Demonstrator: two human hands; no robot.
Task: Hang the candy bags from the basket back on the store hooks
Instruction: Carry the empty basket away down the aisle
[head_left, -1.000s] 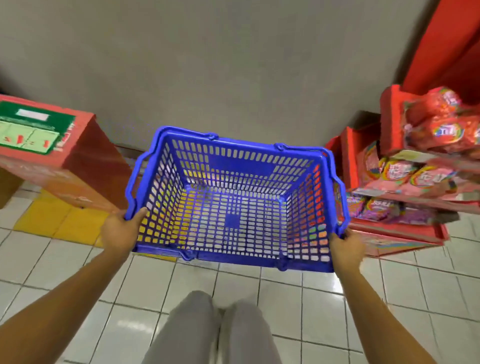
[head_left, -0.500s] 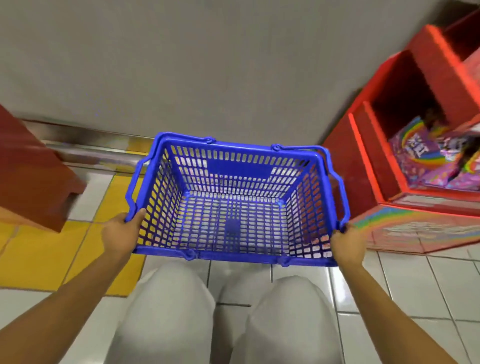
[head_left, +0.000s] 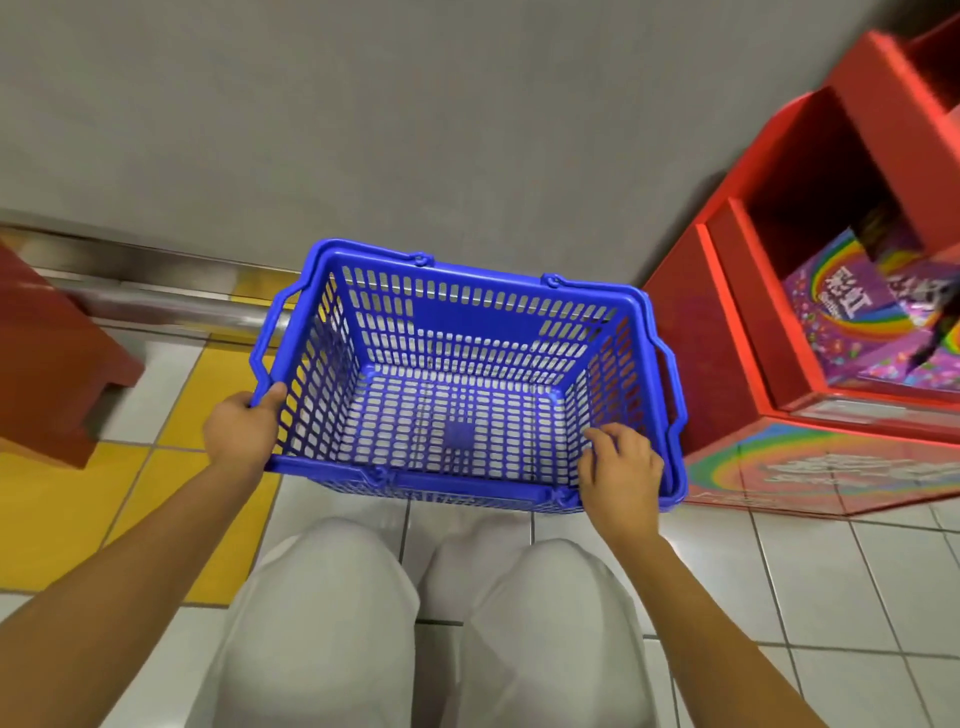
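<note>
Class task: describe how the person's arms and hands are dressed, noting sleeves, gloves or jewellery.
Both forearms are bare, with no sleeves in view. The left hand and right hand wear no gloves, and no rings, watch or bracelets show.

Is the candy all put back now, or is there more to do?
It looks nearly finished: the blue basket holds no candy bags. The left hand grips its rim and the right hand rests on the near corner. It sits low by the red display. No hooks show, so I cannot check the hanging.

Bright even light, edges motion-blurred, wide-angle bending at borders.
</note>
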